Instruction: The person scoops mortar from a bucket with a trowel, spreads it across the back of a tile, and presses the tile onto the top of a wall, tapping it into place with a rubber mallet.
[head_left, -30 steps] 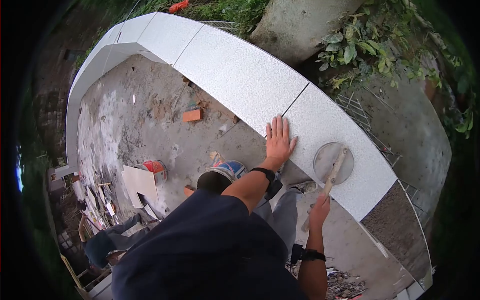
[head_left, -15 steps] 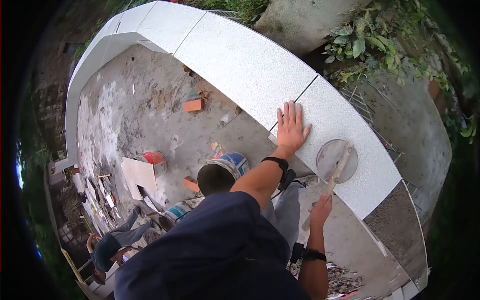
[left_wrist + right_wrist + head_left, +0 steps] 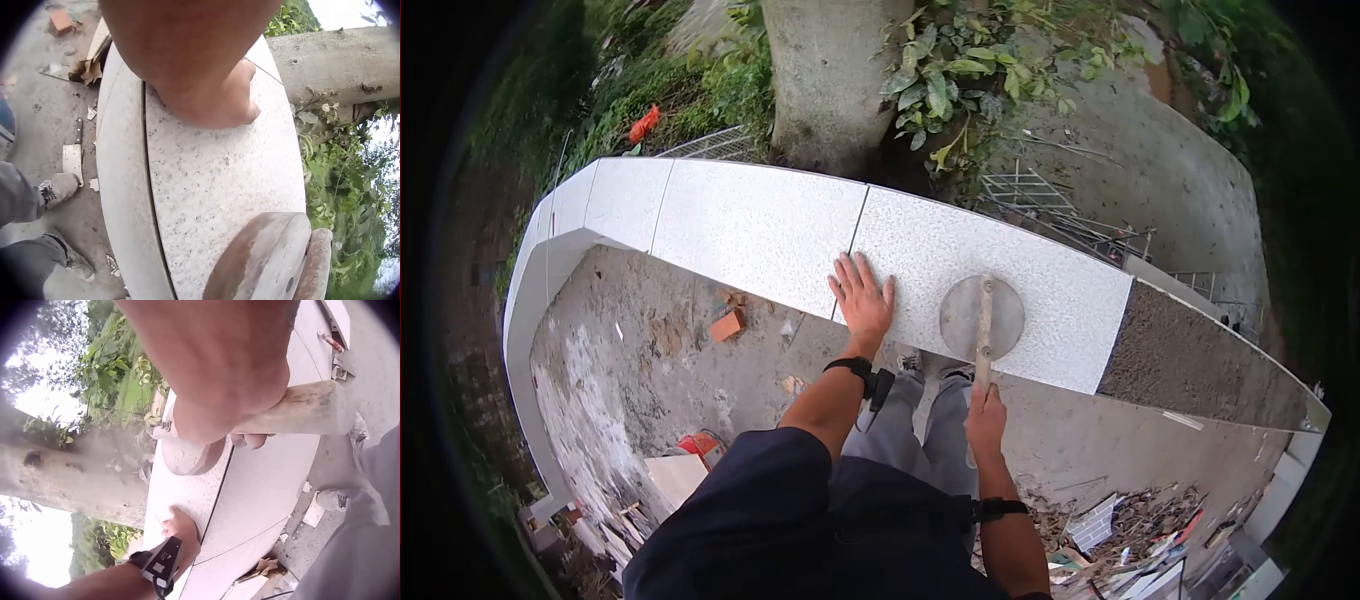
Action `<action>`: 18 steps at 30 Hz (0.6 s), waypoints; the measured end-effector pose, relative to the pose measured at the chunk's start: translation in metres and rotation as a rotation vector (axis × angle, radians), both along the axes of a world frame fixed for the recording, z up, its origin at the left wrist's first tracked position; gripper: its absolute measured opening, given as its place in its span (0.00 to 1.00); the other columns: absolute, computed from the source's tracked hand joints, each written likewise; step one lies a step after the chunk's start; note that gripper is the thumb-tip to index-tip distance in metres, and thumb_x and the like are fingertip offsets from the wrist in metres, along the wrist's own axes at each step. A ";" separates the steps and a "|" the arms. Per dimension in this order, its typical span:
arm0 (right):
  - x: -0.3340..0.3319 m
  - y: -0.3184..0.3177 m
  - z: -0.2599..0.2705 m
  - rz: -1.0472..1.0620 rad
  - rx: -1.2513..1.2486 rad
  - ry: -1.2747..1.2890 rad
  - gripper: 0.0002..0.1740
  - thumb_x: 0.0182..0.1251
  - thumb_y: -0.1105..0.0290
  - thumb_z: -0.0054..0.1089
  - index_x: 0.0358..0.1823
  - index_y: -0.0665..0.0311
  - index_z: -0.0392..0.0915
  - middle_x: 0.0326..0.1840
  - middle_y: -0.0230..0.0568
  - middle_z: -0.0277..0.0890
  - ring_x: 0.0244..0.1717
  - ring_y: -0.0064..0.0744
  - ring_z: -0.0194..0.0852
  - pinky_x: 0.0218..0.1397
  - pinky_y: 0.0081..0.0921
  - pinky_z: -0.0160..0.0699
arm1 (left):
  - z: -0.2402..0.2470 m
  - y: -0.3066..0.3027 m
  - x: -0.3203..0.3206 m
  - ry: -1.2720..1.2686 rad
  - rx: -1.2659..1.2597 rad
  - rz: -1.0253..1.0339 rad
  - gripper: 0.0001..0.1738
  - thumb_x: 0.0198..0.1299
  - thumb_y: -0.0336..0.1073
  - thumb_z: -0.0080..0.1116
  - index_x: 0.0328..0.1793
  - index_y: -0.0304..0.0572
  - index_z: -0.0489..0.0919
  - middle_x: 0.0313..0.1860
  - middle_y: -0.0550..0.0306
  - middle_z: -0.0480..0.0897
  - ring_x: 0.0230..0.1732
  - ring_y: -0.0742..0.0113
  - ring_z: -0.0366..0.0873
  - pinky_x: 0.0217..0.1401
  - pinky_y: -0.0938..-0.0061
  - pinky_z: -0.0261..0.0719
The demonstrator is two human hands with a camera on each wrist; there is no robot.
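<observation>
A pale speckled stone slab (image 3: 1060, 300) caps the curved wall at its right-hand part. My left hand (image 3: 863, 300) lies flat on the capping, fingers straight, beside the dark joint (image 3: 859, 215) between two slabs. My right hand (image 3: 986, 420) grips the wooden handle (image 3: 984, 345) of a mallet with a broad, flat round head (image 3: 955, 315). That grey head rests over the slab, to the right of my left hand. In the left wrist view the mallet head (image 3: 262, 256) shows close to the slab face. Rough grey mortar (image 3: 1200, 350) covers the wall beyond the slab's right end.
A tree trunk (image 3: 835, 80) and leafy branches (image 3: 940, 80) stand behind the wall. A brick (image 3: 727, 325) and red bucket (image 3: 703, 447) are on the floor to the left. Rubble (image 3: 1100, 530) lies at lower right. A cleaver (image 3: 72, 156) is near my feet.
The head view has swung, so the wall now runs more level across it and the mortar shows more fully. My left hand stays on the capping; my right hand still holds the mallet over the slab.
</observation>
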State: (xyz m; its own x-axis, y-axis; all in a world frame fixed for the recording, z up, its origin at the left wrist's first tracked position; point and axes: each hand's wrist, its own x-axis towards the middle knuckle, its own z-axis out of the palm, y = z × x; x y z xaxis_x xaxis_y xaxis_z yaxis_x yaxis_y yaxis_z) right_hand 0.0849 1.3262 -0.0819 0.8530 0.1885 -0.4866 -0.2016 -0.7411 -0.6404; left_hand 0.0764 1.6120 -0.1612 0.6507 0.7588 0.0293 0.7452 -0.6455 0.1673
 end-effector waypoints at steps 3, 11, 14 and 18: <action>-0.005 -0.033 0.006 -0.034 -0.070 -0.042 0.25 0.78 0.48 0.44 0.42 0.68 0.72 0.26 0.62 0.77 0.32 0.68 0.78 0.36 0.56 0.73 | 0.000 -0.009 0.016 0.022 -0.021 -0.104 0.43 0.70 0.51 0.50 0.82 0.34 0.51 0.82 0.31 0.48 0.83 0.36 0.42 0.81 0.40 0.34; 0.017 -0.118 0.012 -0.333 -0.110 0.003 0.26 0.76 0.47 0.47 0.43 0.67 0.72 0.26 0.62 0.78 0.31 0.67 0.79 0.36 0.58 0.75 | 0.020 -0.147 0.229 -0.027 -0.092 -0.964 0.42 0.67 0.47 0.54 0.82 0.42 0.52 0.82 0.44 0.53 0.82 0.42 0.46 0.82 0.43 0.40; 0.034 -0.132 0.024 -0.350 -0.107 0.003 0.25 0.75 0.48 0.49 0.43 0.68 0.71 0.25 0.60 0.79 0.30 0.65 0.80 0.34 0.57 0.76 | 0.009 -0.174 0.248 0.010 -0.018 -1.056 0.41 0.68 0.50 0.52 0.82 0.42 0.53 0.82 0.45 0.55 0.81 0.43 0.48 0.82 0.43 0.41; 0.026 -0.135 0.048 -0.409 -0.032 0.050 0.24 0.74 0.50 0.52 0.43 0.69 0.71 0.23 0.57 0.79 0.28 0.62 0.80 0.32 0.54 0.77 | -0.001 -0.184 0.249 -0.021 0.105 -1.059 0.38 0.70 0.52 0.48 0.81 0.44 0.55 0.79 0.45 0.60 0.79 0.43 0.53 0.80 0.44 0.43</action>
